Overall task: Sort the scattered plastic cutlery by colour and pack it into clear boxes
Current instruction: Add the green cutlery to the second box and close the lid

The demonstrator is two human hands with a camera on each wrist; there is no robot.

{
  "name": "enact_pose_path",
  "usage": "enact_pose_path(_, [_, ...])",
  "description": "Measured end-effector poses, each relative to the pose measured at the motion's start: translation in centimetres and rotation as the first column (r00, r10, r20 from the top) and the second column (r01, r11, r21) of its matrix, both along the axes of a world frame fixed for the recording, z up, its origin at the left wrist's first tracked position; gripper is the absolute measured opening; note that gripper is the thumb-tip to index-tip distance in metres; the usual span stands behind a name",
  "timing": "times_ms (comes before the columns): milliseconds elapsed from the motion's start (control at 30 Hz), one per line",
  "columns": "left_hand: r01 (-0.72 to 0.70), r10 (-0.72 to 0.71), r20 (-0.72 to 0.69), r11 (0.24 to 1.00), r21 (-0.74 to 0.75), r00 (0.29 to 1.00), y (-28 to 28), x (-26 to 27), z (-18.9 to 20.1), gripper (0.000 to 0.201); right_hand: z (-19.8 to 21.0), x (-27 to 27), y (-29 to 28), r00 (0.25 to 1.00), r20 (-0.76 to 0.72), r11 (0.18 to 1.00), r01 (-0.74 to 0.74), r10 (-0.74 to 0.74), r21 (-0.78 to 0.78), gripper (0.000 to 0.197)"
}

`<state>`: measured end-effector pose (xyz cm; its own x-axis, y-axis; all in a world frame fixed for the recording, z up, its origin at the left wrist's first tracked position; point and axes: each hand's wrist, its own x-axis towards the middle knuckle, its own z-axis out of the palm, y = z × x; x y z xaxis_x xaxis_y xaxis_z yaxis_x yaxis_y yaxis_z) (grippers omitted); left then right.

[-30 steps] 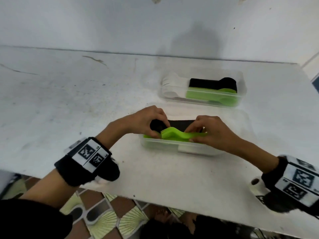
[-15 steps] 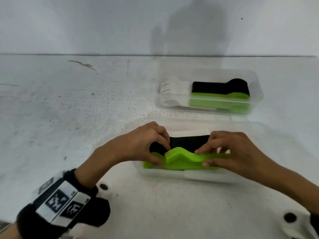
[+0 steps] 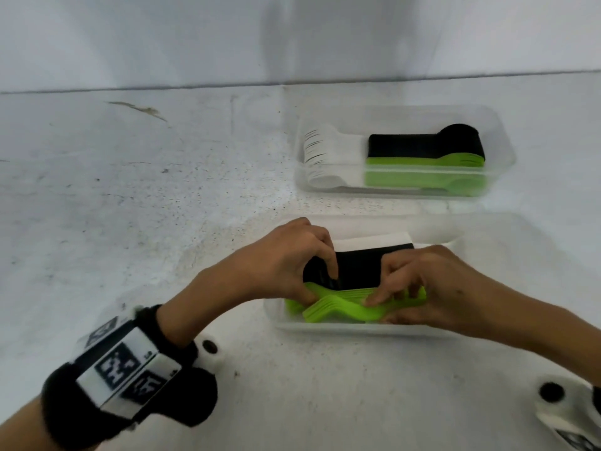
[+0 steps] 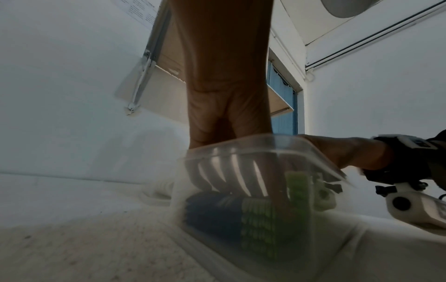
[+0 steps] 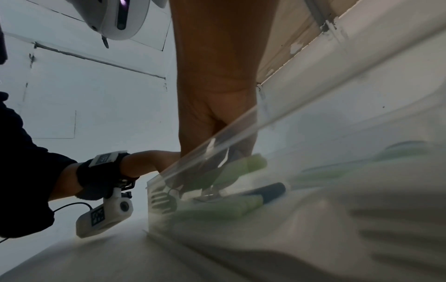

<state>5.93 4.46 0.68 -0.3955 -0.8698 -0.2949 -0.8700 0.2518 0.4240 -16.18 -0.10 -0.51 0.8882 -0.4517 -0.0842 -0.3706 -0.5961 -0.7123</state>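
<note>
A clear plastic box (image 3: pixel 351 328) stands near the table's front edge. Inside lie a stack of green cutlery (image 3: pixel 338 309) at the front, black cutlery (image 3: pixel 357 265) behind it and white pieces (image 3: pixel 374 240) at the back. My left hand (image 3: pixel 312 288) pinches the left end of the green stack, fingers curled down into the box. The handle end of the same stack is pinched by my right hand (image 3: pixel 387 302). Through the box wall the left wrist view shows the green stack (image 4: pixel 258 221) beside the black cutlery (image 4: pixel 212 211). The right wrist view shows green handles (image 5: pixel 241 167) blurred behind the wall.
A second clear box (image 3: pixel 500 164) stands farther back on the right, holding white, black and green cutlery in rows. The white, scuffed table (image 3: pixel 130 206) meets a white wall behind. Wrist cameras hang below both forearms.
The head view has moved closer and lower over the near box. Both hands stay on the green stack, which has sunk a little deeper into the box.
</note>
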Motion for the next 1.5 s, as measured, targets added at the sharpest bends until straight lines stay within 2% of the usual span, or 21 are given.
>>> enact_pose_path(133, [-0.005, 0.004, -0.021, 1.0, -0.02, 1.0, -0.1, 0.2, -0.1, 0.029, 0.6, 1.3, 0.1, 0.995, -0.098, 1.0, -0.027, 0.026, -0.009, 0.022])
enact_pose_path(267, [0.055, -0.048, -0.077, 0.995, 0.087, 0.996, -1.1, 0.8, 0.4, 0.027, 0.3, 3.3, 1.0, 0.989, -0.149, 0.999, -0.012, 0.006, -0.043, 0.014])
enact_pose_path(367, [0.097, -0.088, -0.071, 0.986, 0.134, 0.994, -1.7, 1.0, 0.7, 0.026, 0.6, 3.7, 1.0, 0.977, -0.214, 0.998, 0.011, -0.024, -0.065, 0.016])
enact_pose_path(500, [0.104, -0.095, -0.063, 0.981, 0.166, 0.994, -1.6, 0.9, 0.7, 0.038, 0.9, 3.5, 1.3, 0.969, -0.242, 0.994, 0.029, -0.054, -0.106, 0.019])
enact_pose_path(800, [0.084, -0.082, -0.021, 0.993, 0.08, 0.996, -1.1, 0.5, -0.4, 0.046, 0.3, 3.5, 0.9, 0.973, -0.229, 0.997, -0.033, 0.016, -0.071, 0.01])
enact_pose_path(1067, [0.092, -0.09, -0.04, 0.994, 0.055, 0.995, -1.1, 0.6, -0.7, 0.045, -0.7, 2.4, 0.9, 0.991, -0.114, 0.996, 0.081, -0.076, 0.044, 0.011])
enact_pose_path(1233, [0.092, -0.089, -0.055, 0.994, 0.055, 0.994, -1.0, 0.8, -0.7, 0.042, -0.3, 1.6, 1.0, 0.983, -0.029, 0.983, 0.183, -0.183, -0.014, 0.009])
enact_pose_path(1300, [0.047, -0.046, -0.154, 0.999, 0.004, 0.987, -0.7, 0.9, -0.9, 0.033, 0.4, 0.7, 0.8, 0.967, 0.01, 0.964, 0.253, -0.253, -0.087, 0.01])
enact_pose_path(1367, [-0.04, 0.008, -0.333, 0.995, -0.089, 0.943, -0.1, 1.0, -1.1, 0.021, 0.8, -0.7, 0.2, 0.93, 0.066, 0.917, 0.367, -0.361, -0.156, 0.012])
enact_pose_path(1433, [-0.166, 0.061, -0.44, 0.965, -0.204, 0.896, 0.7, 1.1, -1.1, 0.017, 0.8, -2.5, -0.4, 0.871, 0.144, 0.839, 0.491, -0.469, -0.234, 0.015])
enact_pose_path(1500, [-0.288, 0.123, -0.456, 0.905, -0.313, 0.881, 1.4, 1.3, -1.1, 0.021, 0.9, -4.3, -0.8, 0.793, 0.168, 0.736, 0.606, -0.585, -0.302, 0.019])
